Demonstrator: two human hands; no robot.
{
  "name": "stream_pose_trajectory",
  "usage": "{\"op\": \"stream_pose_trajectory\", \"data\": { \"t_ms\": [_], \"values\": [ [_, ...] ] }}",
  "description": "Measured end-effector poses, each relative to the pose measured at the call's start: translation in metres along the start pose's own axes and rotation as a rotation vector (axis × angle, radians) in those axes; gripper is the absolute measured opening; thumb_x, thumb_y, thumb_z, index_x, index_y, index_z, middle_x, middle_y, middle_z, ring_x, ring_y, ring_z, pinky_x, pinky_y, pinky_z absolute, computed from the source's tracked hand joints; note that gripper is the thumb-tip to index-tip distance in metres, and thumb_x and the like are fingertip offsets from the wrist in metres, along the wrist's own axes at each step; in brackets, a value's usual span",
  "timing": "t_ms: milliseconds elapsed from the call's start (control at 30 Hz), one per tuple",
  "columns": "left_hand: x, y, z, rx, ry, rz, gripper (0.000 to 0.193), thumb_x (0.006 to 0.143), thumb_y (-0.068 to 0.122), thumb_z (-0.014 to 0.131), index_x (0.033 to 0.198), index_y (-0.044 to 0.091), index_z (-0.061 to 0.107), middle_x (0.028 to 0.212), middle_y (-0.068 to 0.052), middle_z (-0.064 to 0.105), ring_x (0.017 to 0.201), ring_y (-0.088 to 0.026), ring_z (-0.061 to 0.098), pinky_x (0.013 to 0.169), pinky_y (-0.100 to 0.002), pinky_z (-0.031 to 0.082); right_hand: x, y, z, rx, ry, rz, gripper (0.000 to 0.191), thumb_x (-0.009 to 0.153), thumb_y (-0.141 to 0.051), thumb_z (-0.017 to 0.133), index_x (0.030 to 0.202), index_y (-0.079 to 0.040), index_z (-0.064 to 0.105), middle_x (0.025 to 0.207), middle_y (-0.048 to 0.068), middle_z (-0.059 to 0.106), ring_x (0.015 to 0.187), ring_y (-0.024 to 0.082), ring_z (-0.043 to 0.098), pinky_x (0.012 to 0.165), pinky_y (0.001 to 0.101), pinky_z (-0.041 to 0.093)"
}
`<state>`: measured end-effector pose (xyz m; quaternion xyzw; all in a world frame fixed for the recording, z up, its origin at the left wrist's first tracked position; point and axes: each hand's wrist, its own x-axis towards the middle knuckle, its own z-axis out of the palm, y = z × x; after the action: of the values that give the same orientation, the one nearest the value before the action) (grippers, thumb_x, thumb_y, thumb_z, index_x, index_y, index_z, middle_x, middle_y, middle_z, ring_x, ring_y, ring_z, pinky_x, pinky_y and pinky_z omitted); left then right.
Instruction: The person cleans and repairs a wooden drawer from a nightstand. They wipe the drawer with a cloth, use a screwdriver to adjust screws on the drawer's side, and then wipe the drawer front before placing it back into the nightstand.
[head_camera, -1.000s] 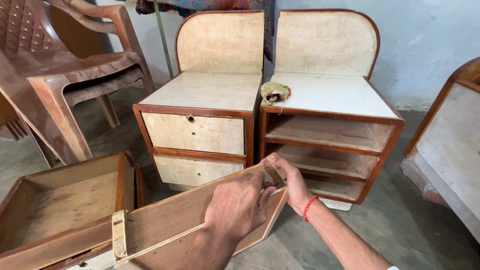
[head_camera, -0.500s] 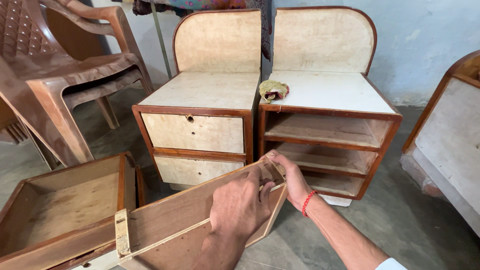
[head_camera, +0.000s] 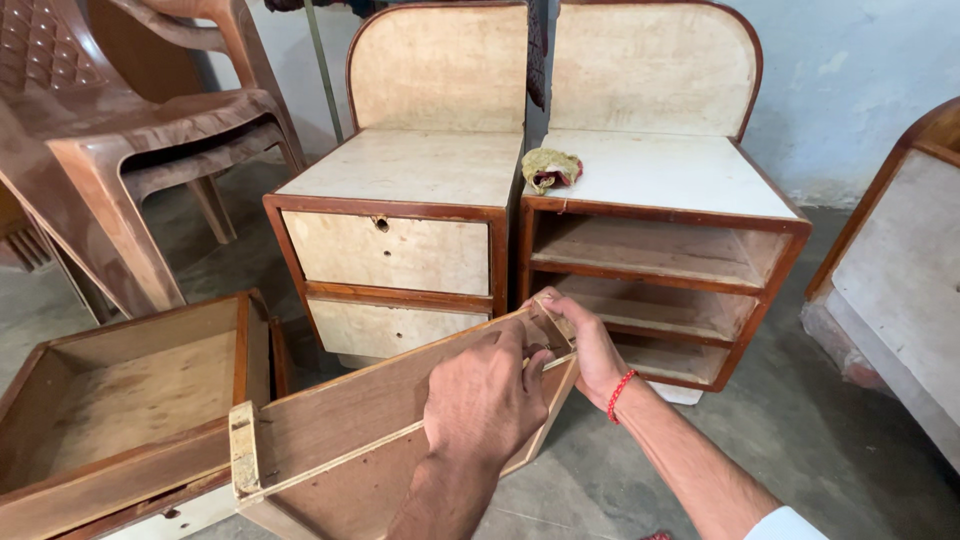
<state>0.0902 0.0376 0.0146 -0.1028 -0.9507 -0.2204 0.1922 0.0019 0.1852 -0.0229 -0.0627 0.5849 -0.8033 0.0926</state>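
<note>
Both hands grip brown wooden drawer box (head_camera: 340, 430), tilted: left hand (head_camera: 485, 395) clamped over top edge, right hand (head_camera: 590, 350) closed round far corner. Open-shelved wooden cabinet (head_camera: 660, 270) just beyond; fitting step, next needs levelling, aligning.

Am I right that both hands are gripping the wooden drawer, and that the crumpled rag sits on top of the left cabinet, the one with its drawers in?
Not quite. In the head view the crumpled rag lies on the right cabinet, the one with open shelves. Both the left hand and right hand do grip the wooden drawer.
</note>
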Motion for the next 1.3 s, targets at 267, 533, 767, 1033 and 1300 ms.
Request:
{"op": "stream_pose_trajectory", "data": {
  "t_ms": [267,533,767,1033,1300],
  "values": [
    [0.0009,0.0020,-0.0027,0.014,0.089,0.046,0.031,0.088,0.034,0.069,0.099,0.006,0.069,0.078,-0.014,0.074,0.093,-0.033,0.064,0.083,-0.052,0.046,-0.0018,0.0008,-0.0014,0.026,-0.066,-0.030,0.025,0.096,-0.033,0.048,0.102,-0.013,0.061,0.099,0.001,0.065,0.095,0.015,0.063,0.086,0.0350,0.051],
    [-0.0036,0.0045,-0.0027,-0.008,0.112,0.026,0.032,0.087,0.034,0.070,0.100,0.005,0.068,0.080,-0.014,0.073,0.094,-0.032,0.064,0.084,-0.050,0.045,-0.0083,-0.0044,0.0010,0.014,-0.101,-0.001,0.027,0.096,-0.034,0.045,0.103,-0.013,0.059,0.099,0.003,0.066,0.096,0.016,0.065,0.087,0.0369,0.052],
    [-0.0005,0.0056,-0.0033,0.009,0.097,-0.004,0.033,0.087,0.035,0.070,0.100,0.005,0.067,0.082,-0.014,0.073,0.093,-0.032,0.065,0.083,-0.051,0.045,-0.0064,-0.0052,0.0031,0.011,-0.051,0.047,0.030,0.096,-0.036,0.046,0.105,-0.012,0.062,0.101,0.004,0.068,0.096,0.017,0.065,0.086,0.0372,0.052],
    [-0.0013,0.0063,-0.0031,0.038,0.066,-0.015,0.034,0.089,0.037,0.068,0.103,0.006,0.066,0.079,-0.014,0.073,0.093,-0.032,0.065,0.083,-0.050,0.046,-0.0039,-0.0010,0.0015,0.020,-0.012,0.068,0.033,0.095,-0.038,0.048,0.108,-0.013,0.065,0.102,0.005,0.071,0.096,0.018,0.067,0.088,0.0384,0.053],
    [0.0014,0.0072,-0.0052,0.017,0.065,-0.032,0.033,0.089,0.036,0.069,0.103,0.006,0.067,0.083,-0.013,0.074,0.095,-0.031,0.066,0.084,-0.049,0.047,-0.0009,-0.0007,-0.0010,0.042,-0.050,0.043,0.033,0.096,-0.038,0.048,0.110,-0.011,0.064,0.103,0.006,0.070,0.097,0.019,0.067,0.089,0.0393,0.053]
  ]
}}
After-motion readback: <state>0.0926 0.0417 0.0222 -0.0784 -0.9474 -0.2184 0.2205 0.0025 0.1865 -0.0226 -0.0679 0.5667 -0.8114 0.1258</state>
